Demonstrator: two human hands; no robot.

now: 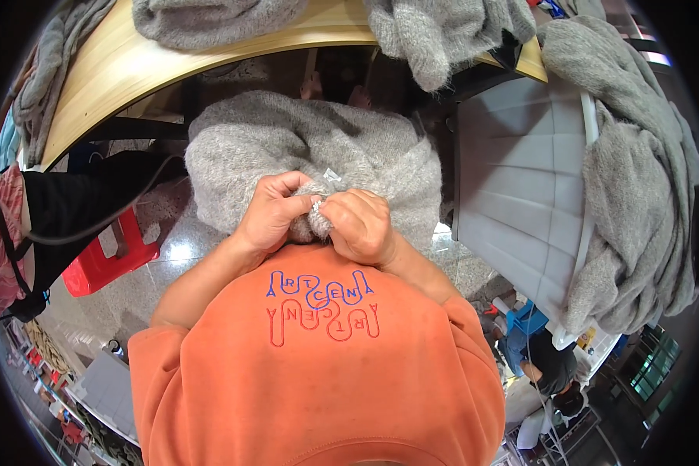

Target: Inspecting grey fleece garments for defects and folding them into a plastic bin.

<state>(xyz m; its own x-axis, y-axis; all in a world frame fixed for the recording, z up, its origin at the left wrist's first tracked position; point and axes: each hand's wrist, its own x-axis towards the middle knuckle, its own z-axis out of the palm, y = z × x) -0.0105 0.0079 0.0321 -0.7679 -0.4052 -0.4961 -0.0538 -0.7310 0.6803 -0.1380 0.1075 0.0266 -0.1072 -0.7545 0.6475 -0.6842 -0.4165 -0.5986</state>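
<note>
Left hand (pixel 275 213) and right hand (pixel 359 225) nearly closed, fingertips pinching grey knit garment (pixel 241 159). Red stool (pixel 85 272) at left, grey bin (pixel 520 171) at right.

From the head, the left fisheye camera looks steeply down, close over the orange shirt (pixel 318 396), with left hand (pixel 272 213) and right hand (pixel 361 225) near mid-picture, the wooden table (pixel 109 74) bending across the top.

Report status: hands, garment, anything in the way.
Left hand and right hand pinching grey garment. Garment bunched, white tag showing. Nothing visibly blocking hands.
</note>
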